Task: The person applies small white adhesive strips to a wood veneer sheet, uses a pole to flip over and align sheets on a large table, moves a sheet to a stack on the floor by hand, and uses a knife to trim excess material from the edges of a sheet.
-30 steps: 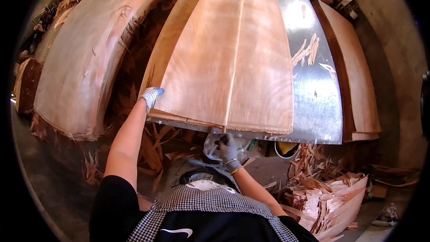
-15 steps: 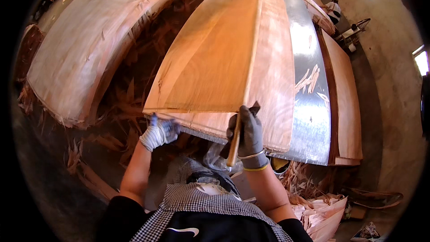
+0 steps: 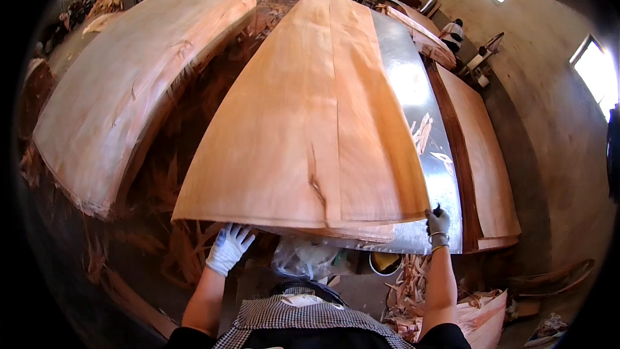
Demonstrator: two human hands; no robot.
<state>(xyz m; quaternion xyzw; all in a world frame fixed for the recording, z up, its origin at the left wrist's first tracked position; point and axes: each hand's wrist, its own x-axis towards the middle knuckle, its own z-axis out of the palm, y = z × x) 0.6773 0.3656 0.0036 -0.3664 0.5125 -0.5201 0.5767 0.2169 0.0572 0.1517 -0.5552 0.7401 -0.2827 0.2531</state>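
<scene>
Thin wood veneer sheets (image 3: 303, 123) lie stacked on a shiny metal table (image 3: 413, 90), overhanging its near edge. My left hand (image 3: 229, 247), in a white glove, is under the near left edge of the sheets with fingers spread. In a grey glove, my right hand (image 3: 438, 222) grips the near right corner of the top sheet at the table's edge. A crack runs along the sheet near its front middle.
A tall veneer stack (image 3: 129, 84) stands to the left, another stack (image 3: 484, 148) to the right. Veneer scraps (image 3: 452, 304) and a bucket (image 3: 384, 262) lie by my feet. A person (image 3: 454, 31) works far back right, near a wall with windows.
My right hand has slid from the front middle of the sheet out to its right corner. My left hand has dropped a little under the left edge. My head has lifted.
</scene>
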